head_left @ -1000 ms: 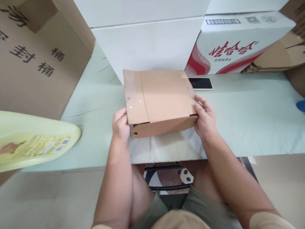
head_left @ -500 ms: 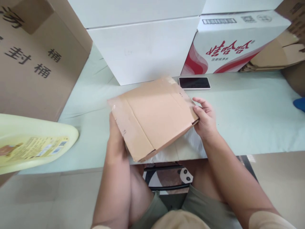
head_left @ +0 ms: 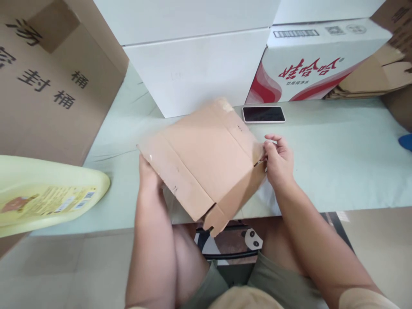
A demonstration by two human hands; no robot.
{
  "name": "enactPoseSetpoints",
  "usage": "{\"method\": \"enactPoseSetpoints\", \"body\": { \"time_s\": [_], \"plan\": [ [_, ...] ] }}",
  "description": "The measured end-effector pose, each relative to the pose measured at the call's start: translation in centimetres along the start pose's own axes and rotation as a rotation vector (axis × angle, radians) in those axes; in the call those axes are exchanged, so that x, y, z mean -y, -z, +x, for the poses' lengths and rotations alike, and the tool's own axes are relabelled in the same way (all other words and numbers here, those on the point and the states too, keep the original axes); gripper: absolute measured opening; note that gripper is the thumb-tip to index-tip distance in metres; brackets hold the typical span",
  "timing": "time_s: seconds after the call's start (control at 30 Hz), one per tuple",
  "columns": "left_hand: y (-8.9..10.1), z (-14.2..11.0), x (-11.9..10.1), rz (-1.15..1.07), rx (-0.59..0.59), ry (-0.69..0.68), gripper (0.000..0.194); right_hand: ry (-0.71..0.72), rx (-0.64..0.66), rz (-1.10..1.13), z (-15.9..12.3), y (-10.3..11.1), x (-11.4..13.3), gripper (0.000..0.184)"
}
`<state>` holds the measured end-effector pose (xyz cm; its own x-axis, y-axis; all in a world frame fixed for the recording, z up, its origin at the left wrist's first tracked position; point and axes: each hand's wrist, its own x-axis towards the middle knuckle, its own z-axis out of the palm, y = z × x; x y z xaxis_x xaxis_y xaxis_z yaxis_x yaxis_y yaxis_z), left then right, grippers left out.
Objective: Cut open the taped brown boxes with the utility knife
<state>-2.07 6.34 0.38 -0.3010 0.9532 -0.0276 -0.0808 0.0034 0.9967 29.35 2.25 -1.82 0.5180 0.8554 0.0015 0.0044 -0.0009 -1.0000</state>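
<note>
One cardboard piece (head_left: 202,150) juts past the table edge (head_left: 370,207); right hand's (head_left: 280,159) fingers pinch its corner, left hand's (head_left: 149,174) grip hidden.

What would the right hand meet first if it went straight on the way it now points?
The cardboard, whose right corner the right hand seems to pinch. Past that, roughly ahead, the phone may come next, though depth is unclear.

Storage corner, I'd say; home or shop, I can't tell. My feed shows a big printed carton (head_left: 64,124), white boxes (head_left: 199,73) and stacked cardboard (head_left: 363,81) around a cloth-covered tabletop (head_left: 334,163).
</note>
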Motion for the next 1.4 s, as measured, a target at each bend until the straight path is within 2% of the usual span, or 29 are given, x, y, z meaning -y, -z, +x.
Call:
{"method": "enactPoseSetpoints", "body": {
  "time_s": [0.07, 0.17, 0.23, 0.33, 0.37, 0.43, 0.5, 0.53, 0.67, 0.77, 0.83, 0.9, 0.93, 1.0, 1.07, 1.2, 1.3, 1.4],
  "plan": [
    [-0.2, -0.5, -0.6, -0.109, 0.018, 0.075, 0.035, 0.029, 0.006, -0.034, 0.1, 0.0, -0.1, 0.033],
    [-0.4, -0.9, -1.2, -0.297, 0.111, 0.130, 0.043, 0.073, 0.001, -0.090, 0.4, 0.0, -0.4, 0.035],
    [-0.5, -0.8, -1.4, -0.375, 0.130, 0.095, 0.045, 0.101, -0.030, -0.103, 0.7, 0.2, -0.6, 0.038],
    [-0.6, -0.3, -1.4, -0.409, 0.067, 0.009, 0.041, 0.064, -0.056, 0.010, 0.8, 0.2, -0.6, 0.052],
    [-0.7, -0.1, -1.4, -0.410, 0.044, -0.015, 0.040, 0.004, -0.012, 0.075, 0.7, 0.1, -0.5, 0.056],
    [-0.9, 0.2, -1.3, -0.408, 0.030, -0.038, 0.038, -0.162, 0.164, 0.186, 0.3, 0.0, -0.2, 0.062],
    [-1.1, 0.2, -1.4, -0.413, 0.059, -0.047, 0.039, -0.290, 0.344, 0.231, -0.1, -0.1, 0.2, 0.062],
    [-1.1, 0.1, -1.6, -0.432, 0.072, -0.066, 0.040, -0.319, 0.394, 0.233, -0.3, -0.1, 0.4, 0.060],
    [-0.5, -1.1, -2.2, -0.577, 0.149, -0.178, 0.043, -0.336, 0.378, 0.267, -0.3, 0.0, 0.8, 0.065],
    [-0.4, -1.8, -2.2, -0.566, 0.217, -0.123, 0.049, -0.318, 0.340, 0.284, -0.2, 0.1, 0.8, 0.067],
    [-0.9, -1.7, -1.6, -0.455, 0.091, -0.081, 0.046, -0.275, 0.358, 0.251, -0.3, 0.1, 0.8, 0.066],
    [-1.6, -1.3, -0.9, -0.316, -0.142, -0.082, 0.046, -0.247, 0.415, 0.172, -0.5, 0.1, 0.9, 0.065],
    [-2.0, -1.0, -0.6, -0.286, -0.220, -0.089, 0.046, -0.245, 0.458, 0.126, -0.6, 0.2, 0.9, 0.065],
    [-2.6, -0.4, -0.2, -0.295, -0.314, -0.106, 0.045, -0.239, 0.499, 0.072, -0.8, 0.3, 1.2, 0.065],
    [-2.8, 0.1, -0.1, -0.344, -0.304, -0.090, 0.040, -0.211, 0.460, 0.080, -0.9, 0.5, 1.5, 0.065],
    [-2.6, 0.4, -0.6, -0.367, -0.140, 0.035, 0.037, -0.111, 0.274, 0.137, -0.5, 1.6, 2.8, 0.066],
    [-2.4, 0.3, -0.8, -0.300, -0.045, 0.047, 0.036, 0.047, -0.035, 0.231, 0.4, 3.2, 4.4, 0.062],
    [-2.3, 0.2, -0.6, -0.275, -0.008, 0.052, 0.029, 0.284, -0.355, 0.265, 2.6, 6.1, 5.9, 0.057]
  ]
}}
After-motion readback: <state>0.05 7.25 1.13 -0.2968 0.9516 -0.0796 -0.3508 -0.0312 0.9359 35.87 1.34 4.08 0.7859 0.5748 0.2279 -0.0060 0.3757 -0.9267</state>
